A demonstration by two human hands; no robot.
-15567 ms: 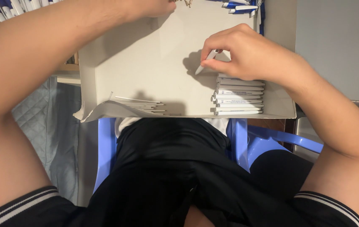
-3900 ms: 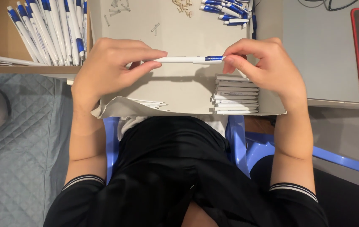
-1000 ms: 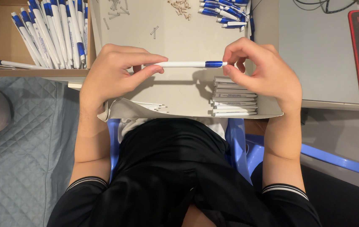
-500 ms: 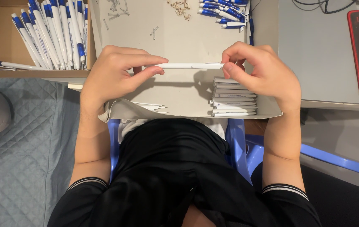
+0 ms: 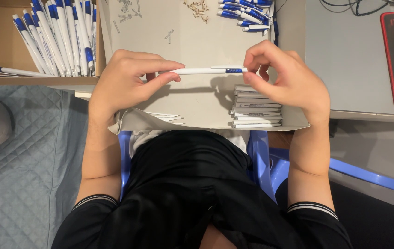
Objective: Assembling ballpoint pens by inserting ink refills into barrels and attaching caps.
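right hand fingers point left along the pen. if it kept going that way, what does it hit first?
Likely the left hand. The right hand pinches the blue-grip end of the white pen, fingertips aimed left along the barrel; the left hand grips the other end. Only bare barrel lies between them, above the shallow white box.

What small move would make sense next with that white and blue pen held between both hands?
Probably lay the pen with the finished pens in the cardboard box: it looks whole, held level between left hand and right hand.

Bright, even light falls from overhead. The hands (image 5: pixel 210 80) cast soft shadows on the pale tray (image 5: pixel 206 44). Focus is sharp throughout, without glare.
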